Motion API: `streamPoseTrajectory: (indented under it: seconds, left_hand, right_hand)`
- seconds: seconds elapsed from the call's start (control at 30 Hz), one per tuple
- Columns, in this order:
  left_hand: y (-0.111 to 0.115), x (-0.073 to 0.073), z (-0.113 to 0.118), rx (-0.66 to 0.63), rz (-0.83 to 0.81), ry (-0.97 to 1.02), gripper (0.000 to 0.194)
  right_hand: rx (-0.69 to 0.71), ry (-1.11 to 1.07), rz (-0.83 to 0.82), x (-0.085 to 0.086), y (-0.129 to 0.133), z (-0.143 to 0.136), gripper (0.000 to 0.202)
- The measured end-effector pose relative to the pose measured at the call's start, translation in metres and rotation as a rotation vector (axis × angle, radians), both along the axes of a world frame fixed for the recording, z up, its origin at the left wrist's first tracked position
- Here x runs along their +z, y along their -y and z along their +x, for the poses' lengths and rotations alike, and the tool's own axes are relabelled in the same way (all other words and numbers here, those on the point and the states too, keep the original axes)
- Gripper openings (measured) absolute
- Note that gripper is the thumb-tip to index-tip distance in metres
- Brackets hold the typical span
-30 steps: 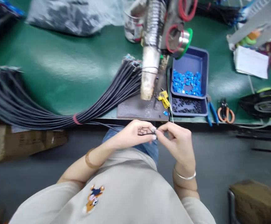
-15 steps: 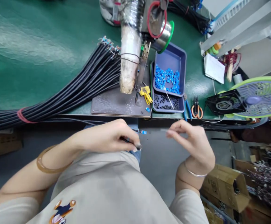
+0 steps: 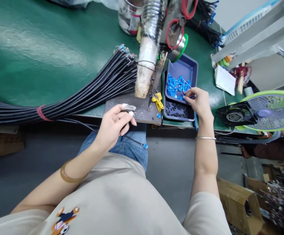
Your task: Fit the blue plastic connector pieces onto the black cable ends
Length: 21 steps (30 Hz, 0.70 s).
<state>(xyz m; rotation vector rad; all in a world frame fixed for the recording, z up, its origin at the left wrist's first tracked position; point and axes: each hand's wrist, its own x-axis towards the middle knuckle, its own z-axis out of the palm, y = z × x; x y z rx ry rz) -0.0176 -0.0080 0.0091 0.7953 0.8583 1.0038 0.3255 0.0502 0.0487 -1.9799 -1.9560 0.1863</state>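
Black round cable with a blue tip (image 3: 137, 142) hangs over your lap, end unattended. Your left hand (image 3: 116, 123) is up by the flat brown board (image 3: 145, 115), fingers loosely spread, nothing visibly pinched. Your right hand (image 3: 199, 99) has moved to the purple plastic tray (image 3: 193, 68) of small blue pieces (image 3: 174, 85), so work's there now; fingertips close together, can't tell on what.

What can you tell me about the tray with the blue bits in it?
The tray is a blue-grey rectangle with rounded corners and raised walls, apparently plastic. Small blue pieces lie loose, mostly in its nearer half, leaving floor visible beyond. It overlaps a similar lower tray on the green table. The right hand pinches a thin, pale tool over its near right corner; whether the hand touches the tray is unclear.
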Motion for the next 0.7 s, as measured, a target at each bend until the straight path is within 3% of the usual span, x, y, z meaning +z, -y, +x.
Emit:
streamPoseTrajectory:
  seconds: [0.27,0.4,0.53,0.7]
  left_hand:
    - [-0.006,0.002,0.004,-0.169,-0.03,0.128,0.012]
    - [-0.006,0.003,0.007,-0.195,0.002,0.097,0.012]
    - [-0.005,0.004,0.014,-0.187,0.013,0.03,0.009]
    - [-0.006,0.004,0.021,-0.171,0.075,-0.049,0.008]
  right_hand:
    - [-0.119,-0.019,-0.031,0.004,-0.018,0.0,0.016]
    - [-0.178,-0.026,0.076,0.005,-0.017,-0.005,0.016]
    - [-0.156,-0.213,0.327,0.015,0.007,-0.026,0.014]
    - [-0.012,-0.622,0.351,0.021,0.061,-0.09,0.017]
